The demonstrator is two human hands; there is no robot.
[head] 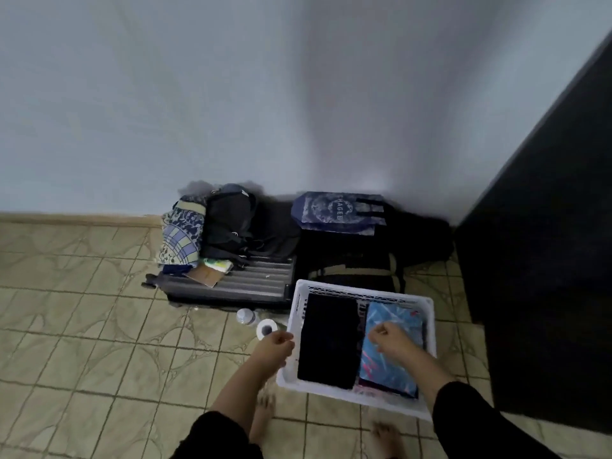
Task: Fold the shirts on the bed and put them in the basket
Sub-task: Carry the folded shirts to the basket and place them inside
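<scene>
1. The person's left hand [275, 346] hangs at the left wall of the white basket [361, 397], its fingers [287, 339] loosely curled; whether they pinch the rim or merely hover beside it cannot be told from the blurred frame.
2. The right hand [390, 339] is over the basket's right half, fingers bent downward just above or on the blue patterned shirt [394, 369]; whether they grip the cloth cannot be told.
3. Inside the basket lie two folded garments side by side: a dark shirt [328, 339] on the left and the blue patterned shirt, with pink streaks, on the right.
4. Both forearms emerge from black sleeves, and the person's bare feet stand on the tiled floor [82, 342] at the near side of the basket.
5. Just left of the basket, on the floor, sit a roll of white tape or tissue [265, 328] and a clear plastic bottle [245, 316].
6. Beyond them lies a grey suitcase [251, 283] flat on the floor, carrying a black backpack [228, 223] and a stack of patterned fabric [180, 236].
7. A blue printed tote bag [337, 212] rests on dark luggage against the pale wall [231, 94].
</scene>
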